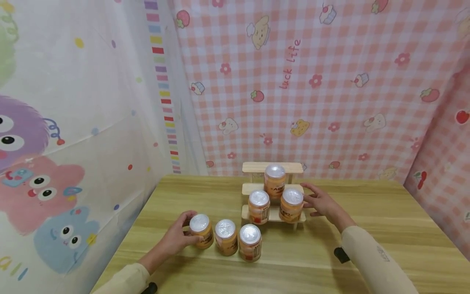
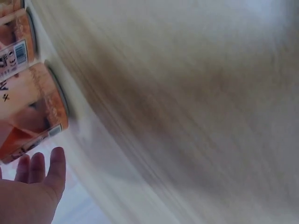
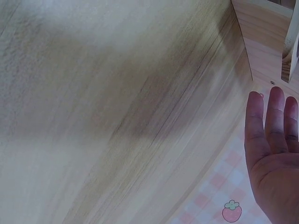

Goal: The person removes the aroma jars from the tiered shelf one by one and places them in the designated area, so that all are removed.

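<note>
My left hand (image 1: 172, 239) is around the left side of an orange-labelled can (image 1: 205, 239), its thumb in front. In the left wrist view its extended fingers (image 2: 57, 170) lie beside that can (image 2: 32, 107), with a gap showing. Two like cans, a middle one (image 1: 226, 243) and a right one (image 1: 251, 248), complete the row on the table. On a small stepped wooden rack (image 1: 251, 166), one can (image 1: 274, 183) occupies the middle step; a left can (image 1: 259, 210) and a right can (image 1: 291, 209) stand below. My right hand (image 1: 324, 206), fingers spread, is beside the lower right can.
The wood-grain table (image 1: 330, 265) fills the lower part of the head view. Behind it hangs a pink checked cloth (image 1: 312, 102), and a white cartoon-printed cloth (image 1: 103, 122) hangs at the left. The rack's side panel (image 3: 261, 37) rises near my right fingertips.
</note>
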